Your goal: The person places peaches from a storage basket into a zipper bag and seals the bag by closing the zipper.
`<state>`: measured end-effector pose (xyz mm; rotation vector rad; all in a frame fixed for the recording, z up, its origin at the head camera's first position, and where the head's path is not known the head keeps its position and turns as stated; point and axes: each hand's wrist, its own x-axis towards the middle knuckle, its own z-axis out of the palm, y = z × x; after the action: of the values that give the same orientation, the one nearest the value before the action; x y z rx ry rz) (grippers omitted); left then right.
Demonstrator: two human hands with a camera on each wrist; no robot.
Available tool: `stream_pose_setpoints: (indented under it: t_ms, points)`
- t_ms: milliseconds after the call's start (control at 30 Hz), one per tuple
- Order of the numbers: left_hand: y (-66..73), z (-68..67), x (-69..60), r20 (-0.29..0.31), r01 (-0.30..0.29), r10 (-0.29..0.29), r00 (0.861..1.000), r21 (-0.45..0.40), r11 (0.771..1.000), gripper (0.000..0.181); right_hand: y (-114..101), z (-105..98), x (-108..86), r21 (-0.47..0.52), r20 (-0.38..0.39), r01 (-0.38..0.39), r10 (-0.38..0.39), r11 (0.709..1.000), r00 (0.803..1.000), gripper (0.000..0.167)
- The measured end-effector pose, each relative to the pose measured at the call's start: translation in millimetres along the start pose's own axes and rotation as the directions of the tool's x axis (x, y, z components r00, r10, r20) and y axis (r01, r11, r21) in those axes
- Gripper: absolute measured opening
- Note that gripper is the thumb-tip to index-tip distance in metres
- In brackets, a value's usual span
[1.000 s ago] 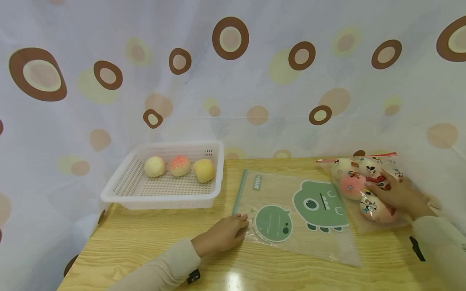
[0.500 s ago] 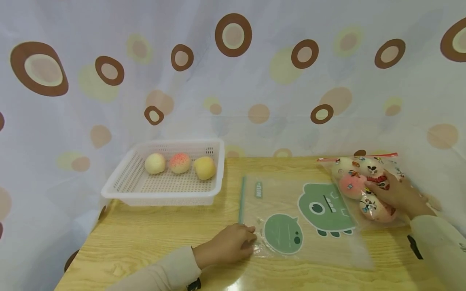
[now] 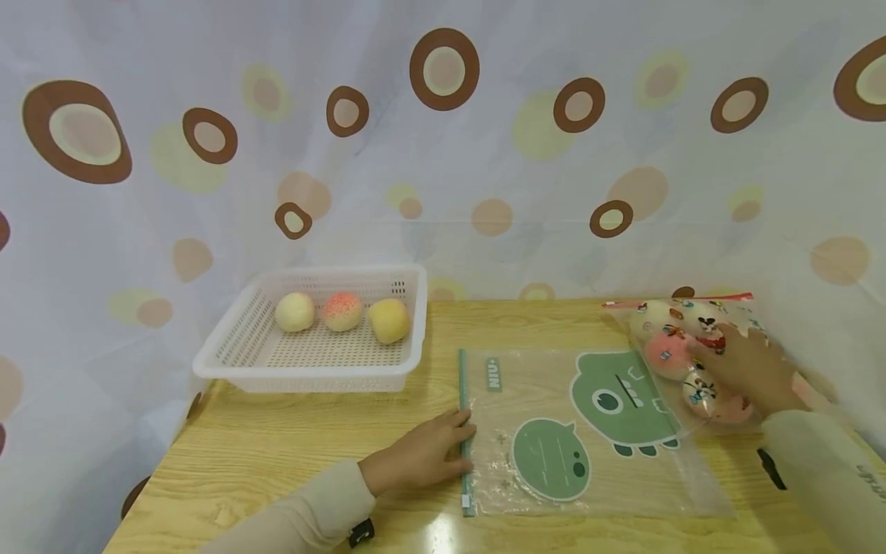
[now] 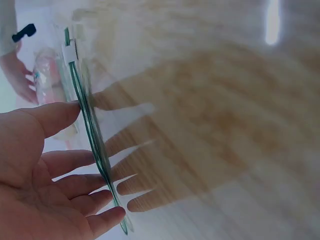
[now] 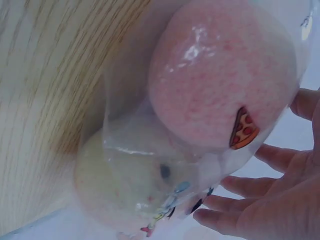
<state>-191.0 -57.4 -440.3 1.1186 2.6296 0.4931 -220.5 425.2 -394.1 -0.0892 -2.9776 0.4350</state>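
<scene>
In the head view a flat clear zip bag [image 3: 547,431] with green dinosaur prints lies on the table. My left hand [image 3: 418,454] touches its green zip edge [image 3: 465,431] with spread fingers; the left wrist view shows thumb and fingers [image 4: 75,159] along the strip, fairly straight. A second, filled zip bag [image 3: 651,369] with a red zip and cartoon prints lies to the right. Several peach-like fruits show through it. My right hand [image 3: 751,369] rests on this filled bag. Seen from the right wrist, its fingers [image 5: 250,186] lie extended against the plastic beside a pink fruit [image 5: 215,75].
A white slotted basket [image 3: 311,375] stands at the back left. Inside are a pale fruit [image 3: 294,312], a pink-speckled fruit [image 3: 342,312] and a yellow fruit [image 3: 389,321]. A patterned curtain [image 3: 484,154] hangs behind the wooden table [image 3: 291,438].
The flat bag has swung straighter, its zip edge now nearly upright in view, and shifted slightly right and nearer. My left hand has spread its fingers along that edge. The right hand barely moved.
</scene>
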Motion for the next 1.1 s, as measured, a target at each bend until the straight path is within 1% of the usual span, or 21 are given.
stream_pose_setpoints:
  t_ms: [100,200,267,333,400,467,567,633,667,733,800,833,900,1000,1033,1100]
  points:
    - [1.3,0.1,-1.0,0.014,-0.022,0.022,1.000,0.013,1.000,0.056,-6,0,-0.6,0.012,-0.025,0.009,-0.008,1.000,1.000,0.071]
    - [4.4,-0.7,-2.1,0.008,-0.043,0.043,0.999,0.011,0.999,0.052,-10,2,-2.2,0.014,-0.023,0.016,-0.015,1.000,1.000,0.067]
    - [4.3,-0.3,-2.2,-0.014,-0.051,0.051,0.999,-0.011,0.999,0.050,-11,4,-2.5,0.012,-0.014,0.029,-0.029,0.999,0.999,0.066]
    - [2.5,-0.7,-2.5,-0.049,-0.046,0.043,0.998,-0.050,0.998,0.050,-14,6,-2.5,-0.005,-0.014,0.039,-0.039,0.999,0.999,0.067]
    - [-1.3,-1.9,-3.2,-0.100,-0.032,0.022,0.995,-0.106,0.994,0.051,-20,8,-1.7,-0.007,-0.043,0.060,-0.060,0.998,0.997,0.066]
    - [-5.9,-4.9,-5.6,-0.148,-0.008,-0.016,0.989,-0.164,0.986,0.053,-30,10,-1.2,0.016,-0.065,0.079,-0.078,0.997,0.995,0.064]
    - [-13.9,-11.0,-10.8,-0.200,0.019,-0.075,0.977,-0.270,0.963,0.053,-54,9,-2.8,0.078,-0.062,0.104,-0.100,0.991,0.993,0.062]
    - [-19.6,-15.0,-15.0,-0.209,0.042,-0.115,0.971,-0.324,0.945,0.053,-75,9,-5.6,0.129,-0.018,0.112,-0.110,0.985,0.994,0.061]
    - [-22.5,-16.6,-17.0,-0.214,0.046,-0.127,0.969,-0.347,0.937,0.053,-87,10,-7.0,0.139,0.013,0.114,-0.117,0.984,0.993,0.062]
    - [-27.9,-18.8,-20.5,-0.215,0.062,-0.153,0.964,-0.378,0.924,0.052,-110,15,-10.5,0.156,0.048,0.150,-0.159,0.976,0.986,0.058]
    - [-32.5,-20.3,-23.2,-0.218,0.072,-0.172,0.961,-0.403,0.913,0.051,-133,24,-14.2,0.175,0.083,0.203,-0.220,0.963,0.972,0.051]
    - [-34.5,-20.8,-24.2,-0.219,0.072,-0.178,0.959,-0.420,0.905,0.051,-144,28,-15.8,0.183,0.096,0.241,-0.261,0.953,0.961,0.047]
    - [-37.8,-21.7,-25.9,-0.224,0.067,-0.182,0.957,-0.443,0.894,0.051,-166,37,-20.6,0.220,0.131,0.287,-0.319,0.932,0.939,0.038]
    - [-41.3,-22.8,-27.7,-0.230,0.056,-0.185,0.955,-0.475,0.878,0.050,-195,50,-27.5,0.292,0.193,0.344,-0.408,0.892,0.892,0.030]
    - [-41.7,-23.2,-28.5,-0.231,0.052,-0.185,0.955,-0.483,0.874,0.050,-204,54,-29.7,0.309,0.215,0.355,-0.428,0.882,0.878,0.028]
    - [-41.5,-23.1,-30.5,-0.238,0.044,-0.186,0.953,-0.499,0.865,0.049,-220,60,-33.1,0.329,0.249,0.368,-0.456,0.870,0.854,0.027]
